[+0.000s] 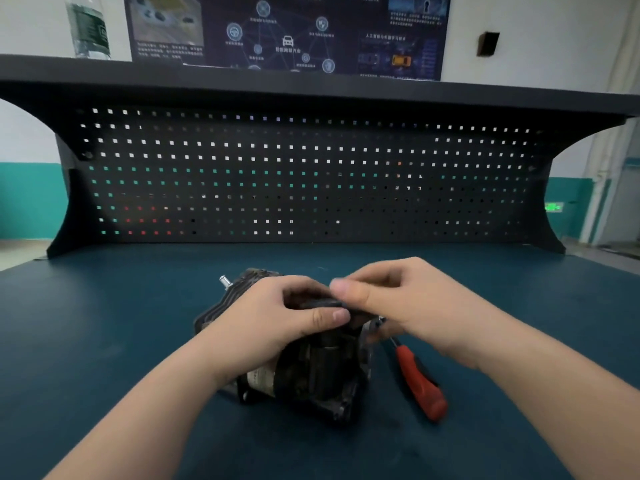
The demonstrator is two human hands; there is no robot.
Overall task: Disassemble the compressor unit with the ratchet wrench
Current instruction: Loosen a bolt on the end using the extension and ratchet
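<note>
The compressor unit (304,362) lies on the blue bench top (104,323) just below the centre of the frame, its long axis running from the finned end at upper left, where a small metal stub pokes up, down to the bracketed end at lower right. Both hands meet directly over its upper side, so neither needs to travel to reach it.

The left hand (277,317) comes in from the lower left and rests on the body of the unit. Its fingers are curled, with the thumb (329,318) pressed along the near edge of a flat dark part (322,303) on top. The right hand (398,299) comes from the right and pinches the far end of that same part between thumb and fingers (what exactly the part is stays unclear, since the hands cover most of it).

The red-handled tool (420,384), likely the ratchet wrench, lies on the bench just right of the unit, below the right wrist, handle pointing toward the lower right. No hand holds it. The right hand is plainly the nearer one, and I judge it would only have to drop back and down to take the handle.
</note>
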